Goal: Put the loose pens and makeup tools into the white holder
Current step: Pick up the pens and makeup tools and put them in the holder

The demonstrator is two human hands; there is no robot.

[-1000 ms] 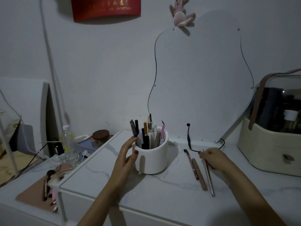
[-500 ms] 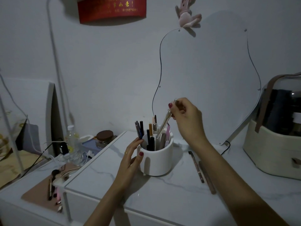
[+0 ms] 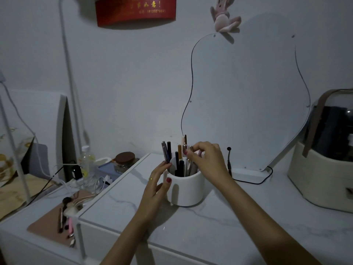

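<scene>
Lighting: dim, cool, bluish-grey overall; source not in view. Colours muted.
Shadows: soft; one lies on the table (image 3: pixel 238 226) under the left hand (image 3: pixel 154 190) and beside the holder (image 3: pixel 186 190); another on the wall below the red banner (image 3: pixel 135 11); a third beside the plush toy (image 3: pixel 223 18).
Glare: small highlight on the clear dome (image 3: pixel 336 119) at right.
Sharpness: grainy, low contrast; right hand (image 3: pixel 207 159) fingers (image 3: pixel 191 153) slightly smeared; banner text soft.
Distortion: wide-angle bowing; the pole (image 3: pixel 69 77) and left edges curve.
</scene>
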